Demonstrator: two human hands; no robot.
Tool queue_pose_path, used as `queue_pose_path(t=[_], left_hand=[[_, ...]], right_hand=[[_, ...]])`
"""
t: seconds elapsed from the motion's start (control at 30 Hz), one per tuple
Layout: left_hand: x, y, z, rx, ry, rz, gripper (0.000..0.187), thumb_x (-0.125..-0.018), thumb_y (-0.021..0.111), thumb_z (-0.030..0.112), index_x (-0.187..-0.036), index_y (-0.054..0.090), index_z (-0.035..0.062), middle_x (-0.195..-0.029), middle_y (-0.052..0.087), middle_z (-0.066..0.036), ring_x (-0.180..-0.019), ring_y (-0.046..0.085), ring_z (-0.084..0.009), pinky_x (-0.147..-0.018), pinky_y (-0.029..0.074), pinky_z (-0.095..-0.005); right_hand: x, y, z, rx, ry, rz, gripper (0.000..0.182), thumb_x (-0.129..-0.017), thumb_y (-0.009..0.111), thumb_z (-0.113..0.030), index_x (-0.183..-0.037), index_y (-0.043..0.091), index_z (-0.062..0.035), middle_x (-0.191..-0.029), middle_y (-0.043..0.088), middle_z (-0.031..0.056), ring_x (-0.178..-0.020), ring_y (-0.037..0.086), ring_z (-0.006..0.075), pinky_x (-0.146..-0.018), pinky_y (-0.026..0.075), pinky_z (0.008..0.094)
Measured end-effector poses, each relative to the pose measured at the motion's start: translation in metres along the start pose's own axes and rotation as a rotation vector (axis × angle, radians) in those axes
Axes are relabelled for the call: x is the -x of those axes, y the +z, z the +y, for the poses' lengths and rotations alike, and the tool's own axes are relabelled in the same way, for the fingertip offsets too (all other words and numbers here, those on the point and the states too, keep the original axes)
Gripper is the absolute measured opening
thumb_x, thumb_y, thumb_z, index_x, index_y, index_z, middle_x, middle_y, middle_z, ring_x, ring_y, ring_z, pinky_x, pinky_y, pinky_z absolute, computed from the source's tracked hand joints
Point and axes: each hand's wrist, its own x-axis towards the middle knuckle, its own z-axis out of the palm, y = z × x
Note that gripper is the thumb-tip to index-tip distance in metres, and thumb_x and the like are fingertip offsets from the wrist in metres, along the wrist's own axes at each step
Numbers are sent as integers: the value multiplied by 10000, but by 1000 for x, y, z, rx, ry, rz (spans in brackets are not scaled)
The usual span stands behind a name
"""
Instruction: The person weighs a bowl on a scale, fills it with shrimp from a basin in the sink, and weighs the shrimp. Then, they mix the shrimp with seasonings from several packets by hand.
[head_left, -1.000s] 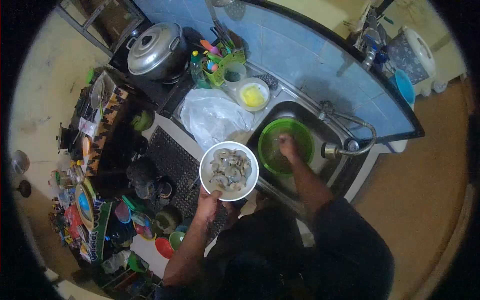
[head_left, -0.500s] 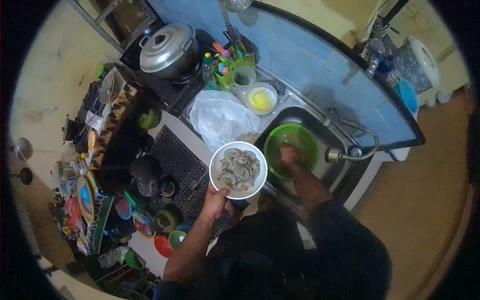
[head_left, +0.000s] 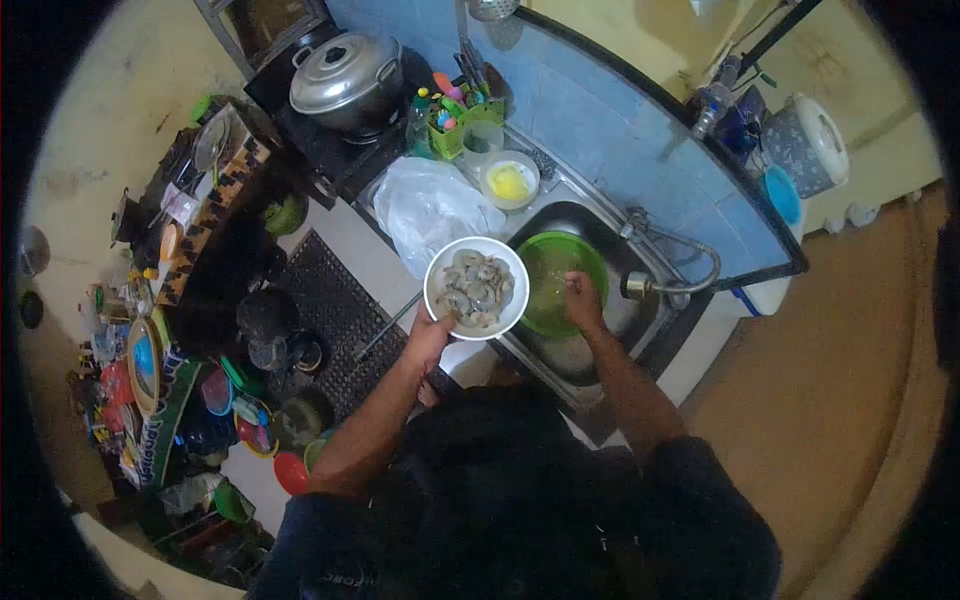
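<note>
My left hand (head_left: 430, 338) grips the near rim of a white bowl (head_left: 431, 274), tilted slightly toward the camera. Peeled-looking grey shrimp (head_left: 480, 288) fill much of the bowl. My right hand (head_left: 582, 300) is closed over the right side of a green basin (head_left: 548, 326) standing in the sink; its fingers are curled together, and what they hold, if anything, is too small to make out. Cloudy water (head_left: 553, 272) shows inside the basin.
A metal sink (head_left: 625, 320) with a bent faucet (head_left: 700, 288) surrounds the basin. A white plastic bag (head_left: 430, 212), a tub with yellow contents (head_left: 509, 182) and a green utensil basket (head_left: 470, 130) stand behind the bowl. A lidded pot (head_left: 346, 85) sits on the stove.
My right hand has risen out of the basin's water, fingers now visible and curled. My left hand still holds the bowl of shrimp; the whole view has shifted slightly.
</note>
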Motion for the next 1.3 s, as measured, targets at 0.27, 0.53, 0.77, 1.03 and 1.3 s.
queue_pose_path(t=[0.27, 0.53, 0.77, 1.03, 1.3], left_hand=[[12, 11, 6, -9, -27, -26, 619, -812, 439, -105, -1392, 301, 64, -1262, 511, -168, -1089, 581, -304, -865, 546, -423], [24, -12, -11, 90, -12, -36, 601, -793, 471, -100, -1354, 359, 84, -1241, 538, -142, -1051, 607, -285, -853, 552, -422], [102, -83, -5, 268, 63, 110, 574, -786, 488, -92, -1327, 387, 66, -1171, 573, -161, -1001, 627, -290, -846, 549, -418], [306, -206, -72, 252, 431, 552, 707, -691, 543, -61, -1360, 327, 14, -1184, 544, -111, -1052, 559, -192, -863, 483, -311], [549, -285, -171, 584, 420, 899, 646, -764, 496, -95, -1363, 323, 75, -1219, 543, -142, -1029, 610, -256, -805, 561, -375]], right_hand=[[26, -19, -190, -81, -461, -142, 196, -857, 593, -74, -1050, 614, -49, -1020, 629, 164, -980, 605, 301, -860, 470, 390], [0, -22, -219, 73, -653, -281, 320, -843, 642, -157, -1141, 612, -44, -1082, 636, 159, -976, 623, 268, -855, 493, 367], [-11, -58, -161, 97, -559, -363, 265, -888, 589, -212, -1080, 636, -35, -1025, 654, 194, -961, 636, 295, -850, 491, 399], [5, -33, -82, 862, -380, -226, 309, -765, 636, -157, -1053, 676, -53, -1043, 650, 201, -1012, 602, 347, -902, 467, 412], [106, 92, -71, 987, -708, -145, 337, -779, 608, -178, -1081, 658, -37, -1092, 639, 188, -1062, 581, 337, -927, 451, 411]])
